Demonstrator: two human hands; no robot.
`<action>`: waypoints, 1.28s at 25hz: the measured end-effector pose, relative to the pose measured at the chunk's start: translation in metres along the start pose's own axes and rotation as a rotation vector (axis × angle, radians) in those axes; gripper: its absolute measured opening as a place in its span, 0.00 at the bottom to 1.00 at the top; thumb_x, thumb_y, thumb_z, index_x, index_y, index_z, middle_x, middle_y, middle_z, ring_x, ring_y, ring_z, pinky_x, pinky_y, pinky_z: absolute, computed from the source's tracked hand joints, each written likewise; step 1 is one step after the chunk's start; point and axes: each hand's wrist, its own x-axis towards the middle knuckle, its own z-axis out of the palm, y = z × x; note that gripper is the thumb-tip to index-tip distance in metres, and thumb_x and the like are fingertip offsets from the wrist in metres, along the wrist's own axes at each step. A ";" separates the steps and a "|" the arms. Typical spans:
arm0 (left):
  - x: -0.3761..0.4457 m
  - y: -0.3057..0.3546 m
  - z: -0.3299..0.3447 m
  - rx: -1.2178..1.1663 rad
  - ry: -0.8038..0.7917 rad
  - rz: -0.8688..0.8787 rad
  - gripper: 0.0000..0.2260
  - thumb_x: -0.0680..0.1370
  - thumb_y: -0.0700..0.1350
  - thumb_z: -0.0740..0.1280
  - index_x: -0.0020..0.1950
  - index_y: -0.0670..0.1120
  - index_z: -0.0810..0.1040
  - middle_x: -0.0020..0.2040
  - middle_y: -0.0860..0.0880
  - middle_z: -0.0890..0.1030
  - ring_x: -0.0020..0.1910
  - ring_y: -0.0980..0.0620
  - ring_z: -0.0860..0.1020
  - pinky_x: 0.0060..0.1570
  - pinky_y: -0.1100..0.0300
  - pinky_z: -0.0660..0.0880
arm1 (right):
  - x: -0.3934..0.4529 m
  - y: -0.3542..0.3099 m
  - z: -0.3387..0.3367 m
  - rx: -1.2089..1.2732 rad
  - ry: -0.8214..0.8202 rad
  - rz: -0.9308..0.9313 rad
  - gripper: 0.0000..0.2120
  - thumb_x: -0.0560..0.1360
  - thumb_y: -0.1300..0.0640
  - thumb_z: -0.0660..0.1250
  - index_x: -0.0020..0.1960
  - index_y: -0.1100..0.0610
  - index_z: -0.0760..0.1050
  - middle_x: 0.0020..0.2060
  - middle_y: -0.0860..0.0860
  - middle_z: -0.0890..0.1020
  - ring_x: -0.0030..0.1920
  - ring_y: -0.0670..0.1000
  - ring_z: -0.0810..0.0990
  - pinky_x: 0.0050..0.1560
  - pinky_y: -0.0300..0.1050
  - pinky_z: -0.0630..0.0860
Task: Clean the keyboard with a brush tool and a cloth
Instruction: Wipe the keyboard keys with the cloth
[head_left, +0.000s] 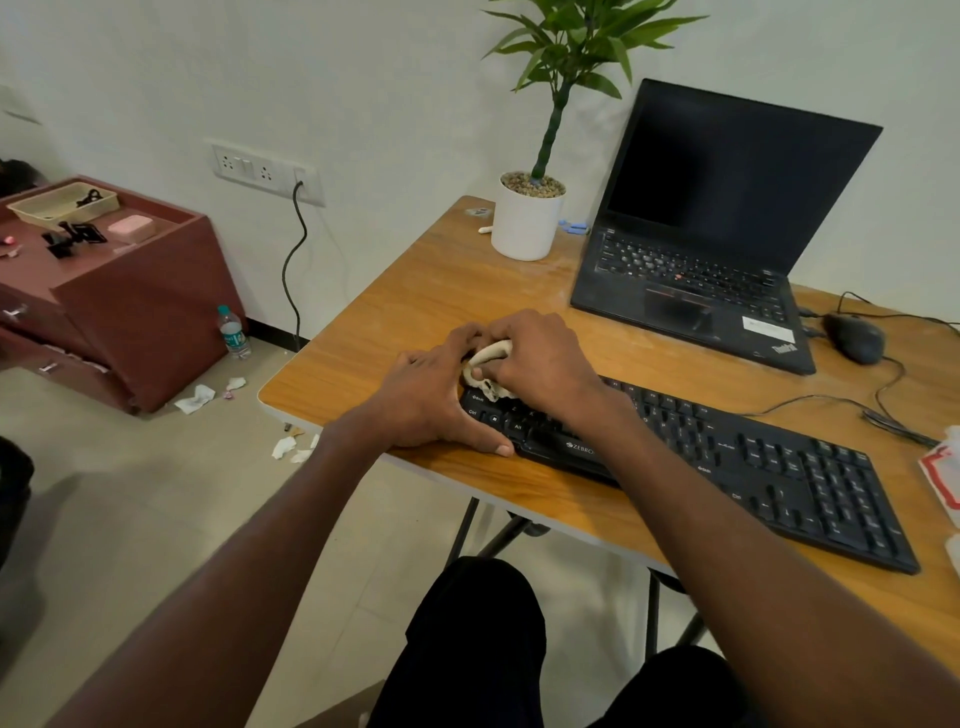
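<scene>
Wooden desk (415, 291), cloth (485, 364) between hands, on keyboard (753, 457)

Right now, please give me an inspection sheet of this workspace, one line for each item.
Surface: wooden table, pale smears near the laptop.
Job's things: black keyboard along the near edge; cloth bunched on its left end; brush tool not seen.
Clutter: potted plant, mouse.
Hands: right hand grips the cloth; left hand holds the keyboard's left end.
Cables: mouse and keyboard cables lie loose at right.
Surroundings: paper scraps and water bottle on the floor.
</scene>
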 end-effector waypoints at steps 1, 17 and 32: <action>0.001 0.000 0.000 0.006 -0.001 -0.001 0.62 0.57 0.74 0.80 0.81 0.59 0.50 0.74 0.60 0.71 0.75 0.52 0.69 0.74 0.54 0.55 | -0.002 0.006 -0.002 -0.043 -0.013 0.009 0.06 0.71 0.52 0.80 0.46 0.49 0.84 0.37 0.44 0.82 0.40 0.46 0.80 0.34 0.38 0.69; 0.000 0.002 -0.001 0.011 -0.008 -0.022 0.65 0.53 0.78 0.76 0.82 0.59 0.49 0.80 0.57 0.67 0.77 0.50 0.68 0.74 0.56 0.52 | -0.037 0.019 -0.014 -0.291 0.078 -0.141 0.11 0.74 0.60 0.76 0.54 0.48 0.86 0.48 0.47 0.81 0.48 0.52 0.79 0.45 0.48 0.77; 0.000 0.002 -0.002 -0.005 -0.012 -0.018 0.64 0.52 0.78 0.76 0.81 0.60 0.51 0.79 0.56 0.68 0.76 0.50 0.68 0.74 0.55 0.53 | -0.044 0.033 -0.034 -0.324 0.033 0.080 0.09 0.75 0.61 0.75 0.52 0.49 0.87 0.46 0.51 0.85 0.41 0.50 0.79 0.41 0.43 0.75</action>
